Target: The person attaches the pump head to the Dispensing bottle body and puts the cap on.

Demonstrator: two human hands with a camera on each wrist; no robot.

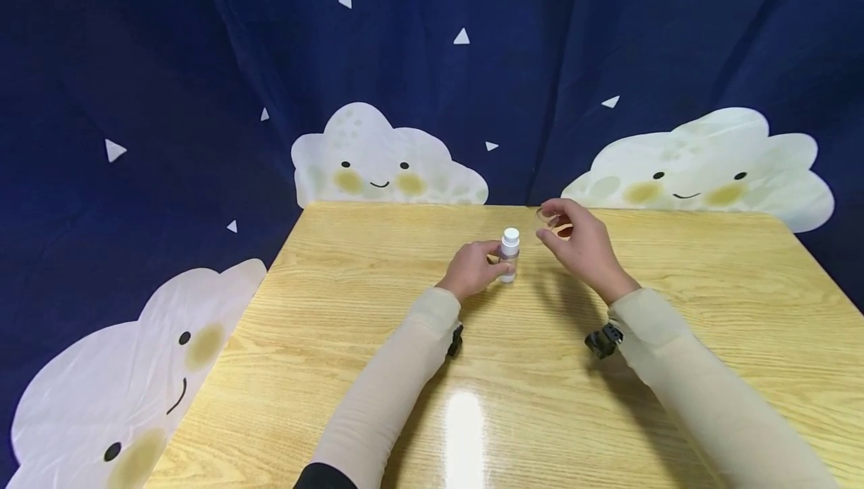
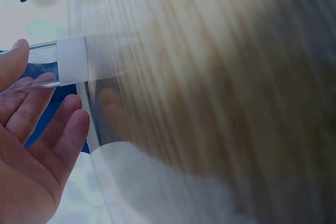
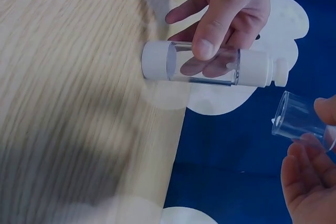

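Note:
A small clear pump bottle (image 1: 509, 255) with a white base, collar and pump head stands upright on the wooden table. Thumb and fingers of my left hand (image 1: 470, 268) pinch it round its transparent middle, as the right wrist view shows too, with that hand (image 3: 231, 14) at the top. To the right of the bottle, my right hand (image 1: 582, 244) holds a clear cap (image 3: 302, 119) between thumb and fingers, above the table. The cap is apart from the pump head (image 3: 281, 72), its open rim facing that side. In the left wrist view the bottle's white base (image 2: 72, 60) shows beyond the fingers.
The light wooden table (image 1: 337, 339) fills the lower view, with a glare spot near its front. A dark blue curtain (image 1: 418, 39) with white triangles and smiling clouds hangs behind it and along the left side. Small black devices (image 1: 604, 340) sit at both wrists.

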